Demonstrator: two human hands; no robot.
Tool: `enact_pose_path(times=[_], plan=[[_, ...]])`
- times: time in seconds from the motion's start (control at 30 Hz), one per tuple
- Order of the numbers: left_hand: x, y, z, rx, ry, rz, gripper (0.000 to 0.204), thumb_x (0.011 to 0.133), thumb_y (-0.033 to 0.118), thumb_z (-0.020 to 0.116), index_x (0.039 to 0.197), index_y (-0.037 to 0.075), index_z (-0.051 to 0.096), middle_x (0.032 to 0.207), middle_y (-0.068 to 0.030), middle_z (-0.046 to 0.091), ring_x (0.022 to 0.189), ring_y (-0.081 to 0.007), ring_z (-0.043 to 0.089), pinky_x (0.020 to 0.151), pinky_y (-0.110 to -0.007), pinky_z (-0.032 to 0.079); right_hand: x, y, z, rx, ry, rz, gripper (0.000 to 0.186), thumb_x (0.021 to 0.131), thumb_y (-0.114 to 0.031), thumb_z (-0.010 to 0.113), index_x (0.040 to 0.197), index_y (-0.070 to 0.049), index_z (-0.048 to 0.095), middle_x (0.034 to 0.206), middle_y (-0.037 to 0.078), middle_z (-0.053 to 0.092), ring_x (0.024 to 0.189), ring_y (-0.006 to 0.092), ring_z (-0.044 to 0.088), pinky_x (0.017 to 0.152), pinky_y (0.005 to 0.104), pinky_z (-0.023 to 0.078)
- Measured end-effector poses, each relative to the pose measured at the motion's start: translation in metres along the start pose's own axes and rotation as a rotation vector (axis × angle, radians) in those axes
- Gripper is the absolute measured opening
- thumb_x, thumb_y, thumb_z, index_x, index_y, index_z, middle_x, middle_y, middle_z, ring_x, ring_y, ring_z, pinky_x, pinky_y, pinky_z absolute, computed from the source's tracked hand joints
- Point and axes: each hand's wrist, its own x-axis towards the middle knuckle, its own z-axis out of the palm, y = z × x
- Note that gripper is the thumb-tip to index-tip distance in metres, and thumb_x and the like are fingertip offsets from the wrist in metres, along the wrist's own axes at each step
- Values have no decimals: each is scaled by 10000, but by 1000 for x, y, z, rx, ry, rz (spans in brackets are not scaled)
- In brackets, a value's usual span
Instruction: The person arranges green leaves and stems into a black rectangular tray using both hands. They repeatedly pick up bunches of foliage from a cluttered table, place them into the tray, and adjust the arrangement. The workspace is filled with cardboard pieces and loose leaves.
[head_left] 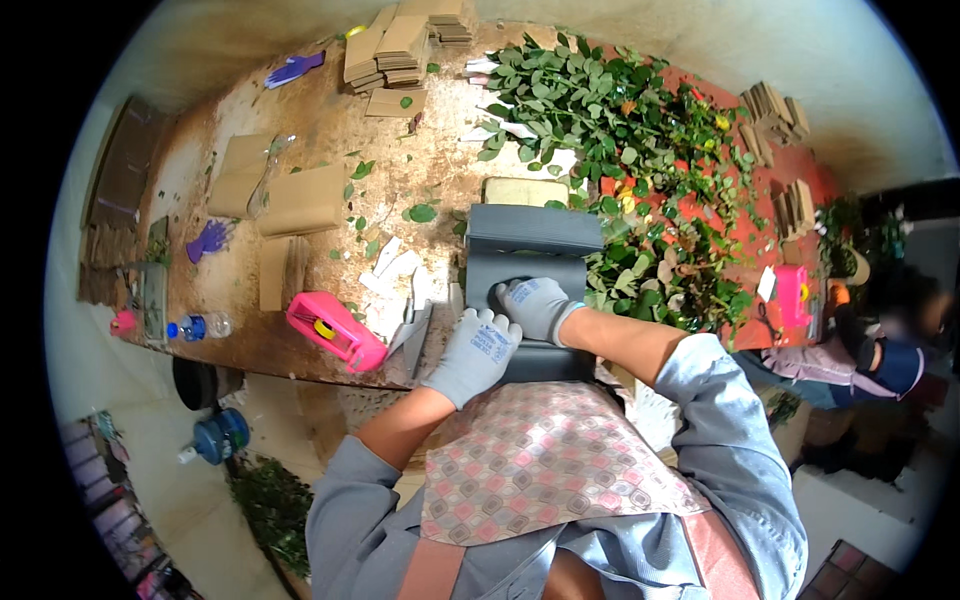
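In front of me a dark grey folded stand [530, 240] lies near the table's front edge, with a raised flap at its far side. My right hand [540, 308], in a grey work glove, rests on its middle panel with the fingers curled in. My left hand [475, 350], gloved alike, is closed at the stand's left side, just short of the right hand. Whatever the fingers of either hand hold, if anything, is hidden. A pink tape dispenser [335, 330] stands left of my left hand. Between them lies a grey, blade-shaped piece [410, 335].
Leafy stems [600, 110] cover the table's far right. Cardboard sheets [305, 200] lie left, and a cardboard stack [400, 45] stands far back. Purple gloves [208, 242], a water bottle [200, 327] and a second pink dispenser [792, 295] are around. A co-worker's sleeve [830, 370] shows at right.
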Motion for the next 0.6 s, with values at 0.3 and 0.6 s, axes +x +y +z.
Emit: enact_pose_path(times=[0.3, 0.6], plan=[[6, -122, 48, -421, 178, -696, 401, 903, 399, 719, 1057, 29, 719, 1034, -207, 723, 971, -351, 710, 867, -442, 541, -4, 3, -3, 153, -18, 58, 461, 881, -377, 734, 1129, -1, 639, 1024, 196, 735, 1000, 385, 711, 811, 500, 564], [26, -108, 82, -698, 327, -740, 221, 939, 211, 621, 1034, 19, 675, 983, -211, 711, 904, -404, 692, 797, -470, 527, -5, 11, 15, 172, 42, 65, 471, 866, -377, 744, 1137, -7, 637, 1041, 184, 724, 998, 374, 706, 812, 491, 560]])
